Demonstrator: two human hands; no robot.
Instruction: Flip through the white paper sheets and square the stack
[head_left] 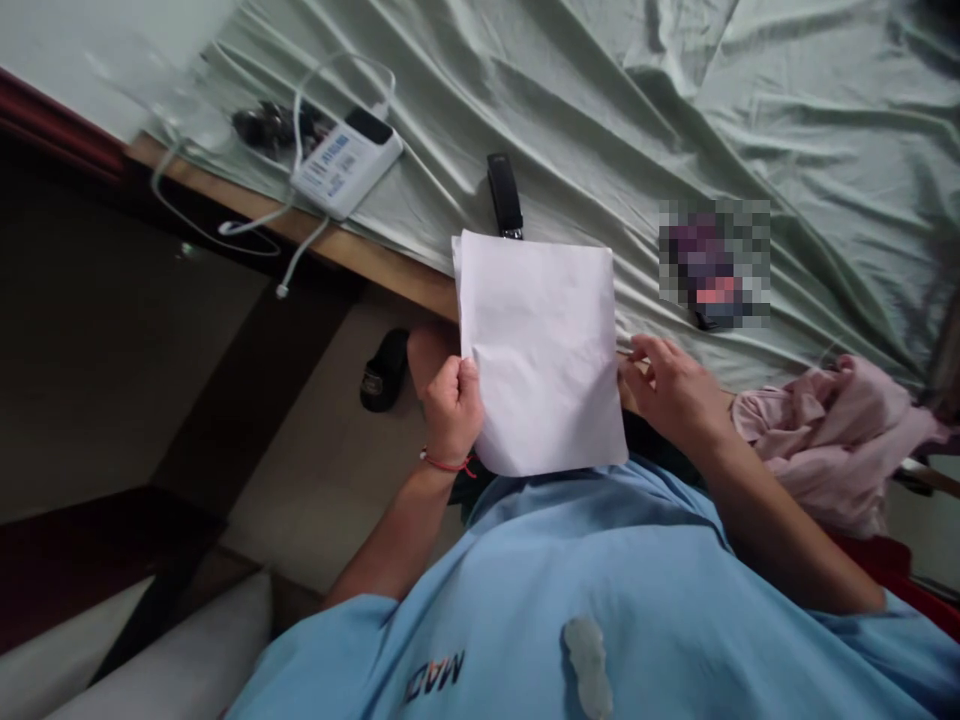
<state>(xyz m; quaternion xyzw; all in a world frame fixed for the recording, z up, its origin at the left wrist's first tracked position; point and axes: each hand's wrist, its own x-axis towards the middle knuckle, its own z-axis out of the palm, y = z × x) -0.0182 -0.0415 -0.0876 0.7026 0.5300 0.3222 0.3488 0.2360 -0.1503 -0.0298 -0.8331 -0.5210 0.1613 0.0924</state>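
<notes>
Head view: the left hand (452, 405) grips the left edge of the white paper (540, 350). The right hand (667, 390) pinches its right edge. The paper sits above the lap, by the bed (600, 110).

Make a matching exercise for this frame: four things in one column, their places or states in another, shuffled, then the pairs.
Things:
1. white paper stack
2. black stapler
3. power bank
4. pink cloth

Places or states:
A. cabled, near the bed's edge
B. bunched beside the right forearm
C. held by the left hand and right hand
D. lying on the green sheet just beyond the paper

Pairs: 1-C, 2-D, 3-A, 4-B
</notes>
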